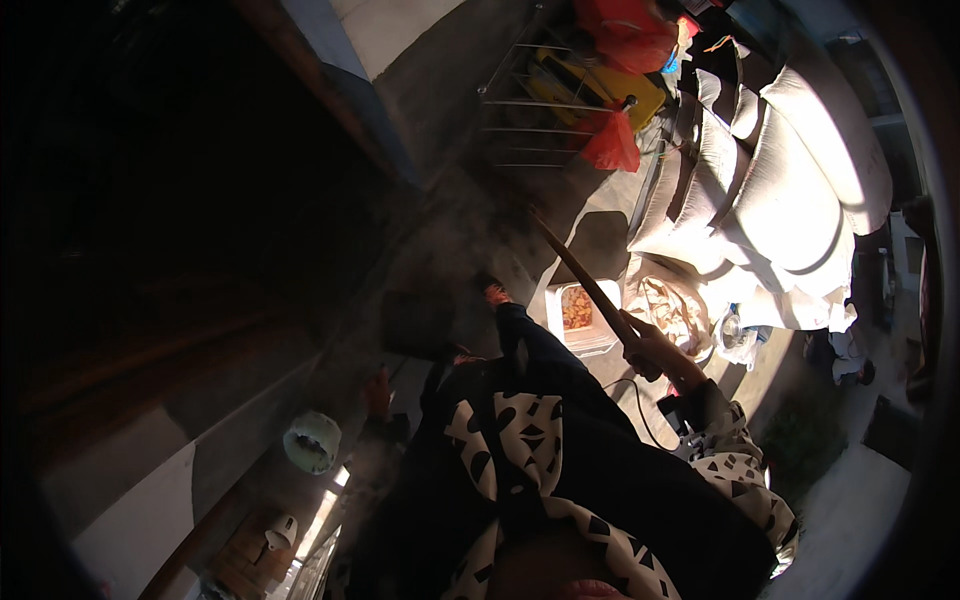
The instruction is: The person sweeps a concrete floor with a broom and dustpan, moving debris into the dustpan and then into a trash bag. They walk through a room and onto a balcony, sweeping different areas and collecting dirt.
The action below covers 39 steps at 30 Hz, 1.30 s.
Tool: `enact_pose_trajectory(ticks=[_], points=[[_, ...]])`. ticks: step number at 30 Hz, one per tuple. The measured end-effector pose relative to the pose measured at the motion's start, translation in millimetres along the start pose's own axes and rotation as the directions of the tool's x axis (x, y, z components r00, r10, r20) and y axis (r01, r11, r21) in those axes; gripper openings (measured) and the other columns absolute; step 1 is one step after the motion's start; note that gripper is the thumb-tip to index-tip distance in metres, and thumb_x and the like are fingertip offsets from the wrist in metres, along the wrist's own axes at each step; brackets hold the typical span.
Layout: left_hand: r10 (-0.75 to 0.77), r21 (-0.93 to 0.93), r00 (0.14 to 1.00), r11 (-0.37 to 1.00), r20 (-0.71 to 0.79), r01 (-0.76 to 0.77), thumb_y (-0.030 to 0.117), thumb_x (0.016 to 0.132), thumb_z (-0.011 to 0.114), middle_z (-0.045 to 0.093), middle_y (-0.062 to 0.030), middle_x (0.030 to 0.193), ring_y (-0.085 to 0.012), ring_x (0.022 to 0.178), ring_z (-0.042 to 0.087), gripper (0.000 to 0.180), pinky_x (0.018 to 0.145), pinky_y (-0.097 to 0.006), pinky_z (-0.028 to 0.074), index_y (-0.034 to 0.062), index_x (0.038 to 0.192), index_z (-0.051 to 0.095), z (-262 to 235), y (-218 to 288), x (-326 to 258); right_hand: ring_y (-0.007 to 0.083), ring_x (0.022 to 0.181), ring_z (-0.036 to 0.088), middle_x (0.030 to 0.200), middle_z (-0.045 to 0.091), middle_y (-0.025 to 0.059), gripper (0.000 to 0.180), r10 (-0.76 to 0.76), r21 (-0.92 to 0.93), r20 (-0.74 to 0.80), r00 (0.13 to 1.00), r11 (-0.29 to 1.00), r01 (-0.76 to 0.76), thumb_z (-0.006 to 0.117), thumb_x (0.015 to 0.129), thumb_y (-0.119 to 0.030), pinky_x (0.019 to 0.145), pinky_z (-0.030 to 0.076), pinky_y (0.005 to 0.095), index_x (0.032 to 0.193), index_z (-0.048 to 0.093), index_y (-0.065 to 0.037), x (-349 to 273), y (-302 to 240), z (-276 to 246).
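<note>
Grip: a bare right hand (650,352) is clasping a long, straight, brown wooden rod (580,268) near its lower end.
Slant: the rod is angling up and to the left, passing in front of one corner of a white, square-cornered tub (598,346) that is holding orange-brown pieces (577,308).
Shade: a bare left hand (378,394) is hanging well apart from the rod; whether it is holding anything, one cannot tell.
Sunlight: plump white sacks (790,190) are lying piled beyond the tub, near a thin red plastic bag (612,145).
</note>
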<state>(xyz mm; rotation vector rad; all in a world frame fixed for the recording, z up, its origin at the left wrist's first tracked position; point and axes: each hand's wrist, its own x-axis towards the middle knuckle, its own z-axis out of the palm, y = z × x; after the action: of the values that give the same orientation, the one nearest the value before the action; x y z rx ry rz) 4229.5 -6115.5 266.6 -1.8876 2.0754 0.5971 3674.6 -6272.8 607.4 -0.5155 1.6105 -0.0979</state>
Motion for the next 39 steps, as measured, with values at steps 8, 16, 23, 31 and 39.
enact_pose_trajectory(ticks=[8,16,23,31,39], points=[[0.157,-0.044,0.942,0.983,-0.298,-0.177,0.034,0.075,0.069,0.057,-0.0135,0.094,-0.0293,0.083,0.056,0.057,0.069,-0.04,0.046,0.0127,0.123,0.048,8.9,-23.6,-3.1,0.0173,0.047,0.054,0.064,0.054,0.0084,0.062,0.073,0.397,0.024,0.997,0.915,-0.076,0.054,0.08,-0.009,0.039,0.044,0.0259,0.137,0.031,-0.014,34.6,92.1,-6.9],[-0.373,-0.359,0.883,0.813,0.284,0.459,0.043,0.09,0.044,0.059,-0.02,0.072,-0.0343,0.068,0.057,0.048,0.062,-0.045,0.043,-0.0026,0.093,0.059,-56.7,-32.1,-22.5,0.0179,0.046,0.049,0.06,0.047,0.0041,0.026,-0.275,0.942,0.258,0.926,0.283,-0.178,0.045,0.091,-0.035,0.035,0.038,0.0303,0.094,0.051,-0.011,207.9,97.7,-106.2],[-0.444,-0.457,0.855,0.723,0.266,0.518,0.046,0.09,0.044,0.056,-0.0183,0.062,-0.0338,0.058,0.055,0.051,0.058,-0.045,0.042,-0.0024,0.085,0.06,-81.8,-3.2,-49.0,0.023,0.045,0.046,0.048,0.04,0.002,0.056,-0.29,0.748,0.449,0.845,0.639,-0.179,0.041,0.081,-0.065,0.038,0.036,0.0354,0.067,0.048,-0.012,301.7,53.2,-86.5],[-0.137,-0.269,0.935,0.962,-0.327,0.047,0.021,0.088,0.049,0.053,-0.0121,0.061,-0.0256,0.053,0.054,0.022,0.051,-0.039,0.044,0.0057,0.101,0.057,-53.9,42.6,-84.0,0.0256,0.041,0.045,0.048,0.044,0.002,0.066,-0.02,0.552,0.746,0.666,0.577,-0.601,0.036,0.076,-0.075,0.035,0.029,0.0344,0.054,0.047,-0.014,194.5,82.0,28.2],[-0.261,-0.581,0.964,0.793,-0.049,0.185,0.01,0.081,0.052,0.054,-0.0114,0.067,-0.0252,0.056,0.055,0.03,0.052,-0.038,0.046,0.0042,0.11,0.054,-17.2,51.5,-69.6,0.0166,0.039,0.046,0.059,0.049,0.0075,0.08,0.151,0.392,0.174,0.973,0.896,-0.209,0.048,0.076,-0.001,0.033,0.036,0.0266,0.143,0.014,-0.031,-11.9,17.8,2.1]])
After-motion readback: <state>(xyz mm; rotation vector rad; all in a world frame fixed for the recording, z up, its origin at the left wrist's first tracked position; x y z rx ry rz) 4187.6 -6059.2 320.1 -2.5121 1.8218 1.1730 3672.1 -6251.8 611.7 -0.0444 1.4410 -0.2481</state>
